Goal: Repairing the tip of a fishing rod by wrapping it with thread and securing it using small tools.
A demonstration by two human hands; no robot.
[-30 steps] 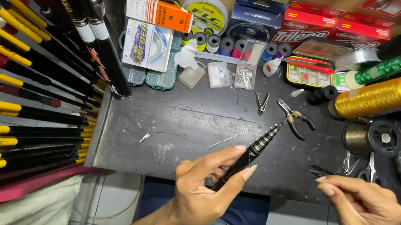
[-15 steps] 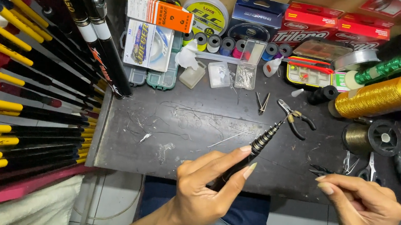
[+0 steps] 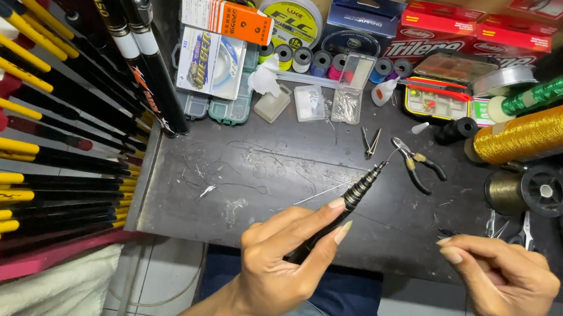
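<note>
At centre frame, above the dark workbench (image 3: 277, 199), the left hand (image 3: 277, 262) grips a collapsed black telescopic rod (image 3: 347, 200), light, stiff, likely fragile at its tip, best held by the thicker base; the right hand (image 3: 505, 286) pinches something too fine to identify.

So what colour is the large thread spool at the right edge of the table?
Metallic gold thread on the large thread spool, with a pink end cap; the head view shows it clearly.

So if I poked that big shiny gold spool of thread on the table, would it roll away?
Probably a bit. The big gold thread spool is round and lies on its side on the dark table. The green thread spool and black reel beside it would likely stop it.
</note>
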